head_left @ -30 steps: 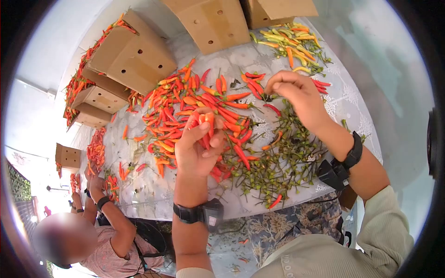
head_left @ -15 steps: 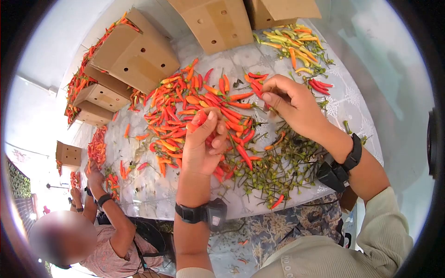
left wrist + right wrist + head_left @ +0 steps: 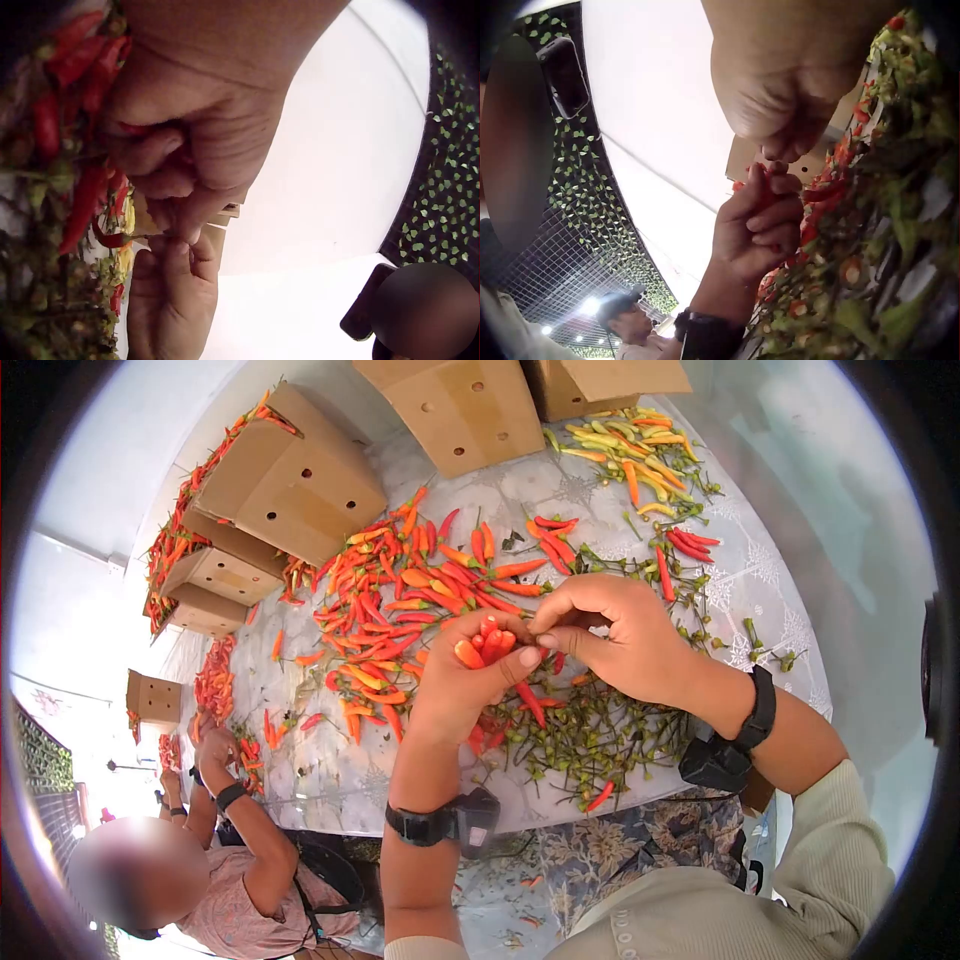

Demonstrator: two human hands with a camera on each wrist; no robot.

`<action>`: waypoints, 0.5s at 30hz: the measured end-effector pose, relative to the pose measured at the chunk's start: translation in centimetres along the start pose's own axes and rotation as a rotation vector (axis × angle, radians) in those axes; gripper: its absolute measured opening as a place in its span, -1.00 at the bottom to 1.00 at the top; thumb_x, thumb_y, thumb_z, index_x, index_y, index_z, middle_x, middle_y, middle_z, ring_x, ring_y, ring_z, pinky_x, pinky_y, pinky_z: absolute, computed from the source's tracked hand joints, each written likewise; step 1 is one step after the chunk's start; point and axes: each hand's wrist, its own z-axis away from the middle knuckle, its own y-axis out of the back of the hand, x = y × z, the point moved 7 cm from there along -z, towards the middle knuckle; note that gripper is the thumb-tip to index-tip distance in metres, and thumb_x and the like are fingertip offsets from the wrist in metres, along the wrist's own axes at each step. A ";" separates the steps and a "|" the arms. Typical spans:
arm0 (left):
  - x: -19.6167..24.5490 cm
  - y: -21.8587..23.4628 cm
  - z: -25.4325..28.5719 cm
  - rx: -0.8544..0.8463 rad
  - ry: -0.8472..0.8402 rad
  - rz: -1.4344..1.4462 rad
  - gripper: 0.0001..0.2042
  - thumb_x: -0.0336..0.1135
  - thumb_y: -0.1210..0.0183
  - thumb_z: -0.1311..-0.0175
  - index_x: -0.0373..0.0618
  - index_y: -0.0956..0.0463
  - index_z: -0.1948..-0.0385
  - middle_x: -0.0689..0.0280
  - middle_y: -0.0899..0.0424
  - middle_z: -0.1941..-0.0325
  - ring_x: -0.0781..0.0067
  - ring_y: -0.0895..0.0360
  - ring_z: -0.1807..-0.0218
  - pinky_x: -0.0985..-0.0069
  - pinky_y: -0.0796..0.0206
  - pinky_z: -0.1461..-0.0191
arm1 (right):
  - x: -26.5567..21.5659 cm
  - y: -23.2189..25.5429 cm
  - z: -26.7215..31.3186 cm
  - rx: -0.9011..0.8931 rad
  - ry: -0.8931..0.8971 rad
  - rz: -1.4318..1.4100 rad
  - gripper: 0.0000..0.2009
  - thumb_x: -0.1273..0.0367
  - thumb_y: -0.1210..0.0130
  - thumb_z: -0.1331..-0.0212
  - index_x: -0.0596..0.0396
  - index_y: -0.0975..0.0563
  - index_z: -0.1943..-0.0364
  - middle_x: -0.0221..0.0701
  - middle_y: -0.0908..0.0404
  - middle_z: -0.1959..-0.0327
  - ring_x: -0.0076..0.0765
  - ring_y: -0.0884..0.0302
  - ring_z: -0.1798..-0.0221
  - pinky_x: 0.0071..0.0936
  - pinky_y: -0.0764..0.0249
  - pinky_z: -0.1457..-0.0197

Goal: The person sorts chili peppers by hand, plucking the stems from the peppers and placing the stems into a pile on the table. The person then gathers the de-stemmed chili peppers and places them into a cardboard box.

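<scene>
My left hand (image 3: 450, 695) grips several red chili peppers (image 3: 490, 647), their blunt stemless ends showing above the thumb. My right hand (image 3: 635, 645) meets it fingertip to fingertip, index finger and thumb pinched together on what looks like a chili stem, mostly hidden by the fingers. The right wrist view shows red chili flesh (image 3: 765, 196) between the left fingers. Below and behind the hands lies a pile of red and orange chilies (image 3: 370, 630). Under my right hand spreads a heap of green stems (image 3: 600, 745).
Cardboard boxes (image 3: 455, 415) stand along the back, one at left (image 3: 290, 480) beside heaped chilies. Yellow-green chilies (image 3: 640, 450) lie at the far right, with a few red ones (image 3: 690, 545) nearer. Another person (image 3: 240, 870) works at the table's left side.
My right hand has come down and left from the loose red chilies to meet my left hand. The left hand has moved right and turned, keeping its chilies. A red chili now lies farther right.
</scene>
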 end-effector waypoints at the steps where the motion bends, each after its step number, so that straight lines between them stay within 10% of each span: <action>1: 0.0 0.1 0.0 -0.010 -0.018 0.003 -0.77 -0.42 -0.26 -0.14 -0.21 -0.44 0.22 0.33 -0.55 0.47 0.79 -0.22 0.67 0.81 0.01 0.66 | 0.2 0.1 -0.1 0.002 0.003 0.030 -0.84 0.63 -0.13 0.06 0.18 -0.54 0.34 -0.29 -0.57 0.41 -0.35 -0.52 0.40 -0.49 -0.43 0.36; 15: 0.4 0.8 0.0 0.042 -0.020 0.095 -0.85 -0.37 -0.14 -0.26 -0.17 -0.44 0.21 0.24 -0.61 0.40 0.69 -0.34 0.64 0.79 -0.05 0.65 | 0.8 -1.1 0.1 -0.201 0.126 0.442 -0.80 0.37 -0.24 0.01 0.16 -0.56 0.32 -0.30 -0.55 0.47 -0.20 -0.54 0.33 -0.33 -0.44 0.26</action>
